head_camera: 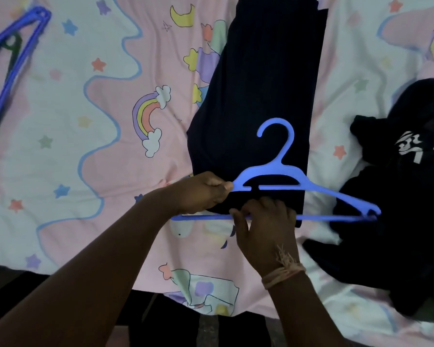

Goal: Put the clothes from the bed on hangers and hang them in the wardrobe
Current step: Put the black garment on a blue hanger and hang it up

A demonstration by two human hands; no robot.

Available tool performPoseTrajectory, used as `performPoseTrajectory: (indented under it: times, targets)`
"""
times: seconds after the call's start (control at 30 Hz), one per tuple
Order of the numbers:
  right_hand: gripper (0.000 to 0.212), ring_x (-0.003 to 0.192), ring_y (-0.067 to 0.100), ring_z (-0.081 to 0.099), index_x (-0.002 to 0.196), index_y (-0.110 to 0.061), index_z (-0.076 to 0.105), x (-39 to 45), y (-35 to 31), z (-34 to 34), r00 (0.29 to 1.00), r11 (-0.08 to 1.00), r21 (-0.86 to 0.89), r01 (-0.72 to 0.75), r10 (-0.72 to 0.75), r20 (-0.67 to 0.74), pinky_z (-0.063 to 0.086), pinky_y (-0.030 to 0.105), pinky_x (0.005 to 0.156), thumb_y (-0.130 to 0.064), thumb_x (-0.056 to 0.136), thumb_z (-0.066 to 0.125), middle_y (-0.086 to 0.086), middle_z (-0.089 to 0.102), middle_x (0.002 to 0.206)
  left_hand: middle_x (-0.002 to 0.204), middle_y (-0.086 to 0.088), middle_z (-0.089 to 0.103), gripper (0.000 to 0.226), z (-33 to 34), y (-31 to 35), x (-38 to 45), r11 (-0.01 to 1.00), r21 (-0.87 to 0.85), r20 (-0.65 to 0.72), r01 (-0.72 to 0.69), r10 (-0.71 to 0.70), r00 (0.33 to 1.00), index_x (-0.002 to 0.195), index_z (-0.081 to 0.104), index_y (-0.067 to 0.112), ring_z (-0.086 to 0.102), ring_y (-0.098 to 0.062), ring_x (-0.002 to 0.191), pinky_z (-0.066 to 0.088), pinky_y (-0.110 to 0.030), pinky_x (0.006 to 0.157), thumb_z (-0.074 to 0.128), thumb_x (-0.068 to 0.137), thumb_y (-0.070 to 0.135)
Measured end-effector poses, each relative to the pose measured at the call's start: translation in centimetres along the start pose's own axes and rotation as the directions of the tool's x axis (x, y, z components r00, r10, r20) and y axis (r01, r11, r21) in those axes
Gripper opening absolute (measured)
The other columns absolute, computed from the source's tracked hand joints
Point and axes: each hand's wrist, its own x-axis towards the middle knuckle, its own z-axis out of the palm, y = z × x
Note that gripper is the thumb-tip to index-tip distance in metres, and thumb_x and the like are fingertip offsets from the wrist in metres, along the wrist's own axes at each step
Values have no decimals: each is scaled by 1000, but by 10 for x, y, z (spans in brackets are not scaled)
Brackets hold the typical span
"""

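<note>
Blue plastic, a clothes hanger [281, 181], is held low in the centre of the frame over the near end of a folded dark garment [258, 96] that is laid lengthwise up the patterned bedsheet [85, 121]. The hanger's left shoulder is pinched by the left hand [203, 192], apparently to steady it, while the bottom bar is gripped by the curled fingers of the right hand [266, 221], together with the garment's hem, it seems. The bar is probably being worked under the hem so that the cloth can be draped over it. A heap of dark clothes [398, 209] is seen at the right edge, touching the hanger's right tip. More hangers [18, 58] are left at the upper left.
</note>
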Motion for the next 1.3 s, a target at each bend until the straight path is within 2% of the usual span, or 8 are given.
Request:
performPoseTrajectory:
  times: [0.1,0.23,0.4,0.6,0.73,0.87,1.1,1.3]
  targets:
    - [25,67,27,63,83,-19,60,0,10,9,983,996,67,-58,46,176,37,31,56,-39,98,55,1,62,70,58,1,40,47,-2,-3,0,980,199,7,10,-12,1000,71,52,13,36,-13,54,36,-27,57,43,109,39]
    - [21,81,32,63,92,-14,67,3,15,36,981,997,27,-69,63,185,47,37,68,-33,86,73,7,67,85,61,-4,50,48,1,-33,6,887,461,-165,-19,106,981,75,56,13,47,-15,58,48,-43,65,43,107,46]
    - [31,89,34,63,98,-16,69,13,13,44,975,997,-64,-40,52,215,54,41,75,-34,75,81,8,68,93,62,6,56,48,14,-66,8,679,733,-336,-33,404,851,82,57,23,52,-11,56,47,-31,54,29,104,54]
    - [36,58,26,63,104,-13,74,19,13,31,959,926,-252,281,-268,87,50,32,51,-13,69,83,4,65,72,73,9,63,43,29,-66,1,734,678,-472,-31,468,748,96,67,23,58,-11,65,48,-27,58,33,105,49]
    - [19,63,29,63,83,-7,74,22,10,39,896,837,-332,435,-438,69,52,36,56,-6,64,79,10,65,77,79,7,67,49,31,-67,6,753,658,-504,20,421,754,101,70,23,61,-13,70,50,-30,60,31,103,53]
    - [9,66,27,61,78,-10,73,29,8,42,810,761,-287,582,-572,127,52,36,61,-8,72,66,8,65,79,82,6,68,52,25,-65,11,751,658,-514,55,395,762,100,70,22,62,-16,74,54,-37,65,29,102,55]
    - [33,88,30,64,108,-8,68,17,4,42,922,904,-185,386,-384,50,56,42,79,-9,81,49,9,66,98,78,4,61,49,19,-65,11,763,646,-486,5,406,774,92,66,19,56,-14,71,51,-36,64,30,103,51]
    - [34,77,30,68,96,-6,74,20,5,37,928,911,-182,371,-359,96,58,39,64,-2,63,69,12,70,97,78,4,60,50,21,-69,9,739,674,-481,20,418,771,92,65,20,56,-14,69,53,-35,61,29,103,52]
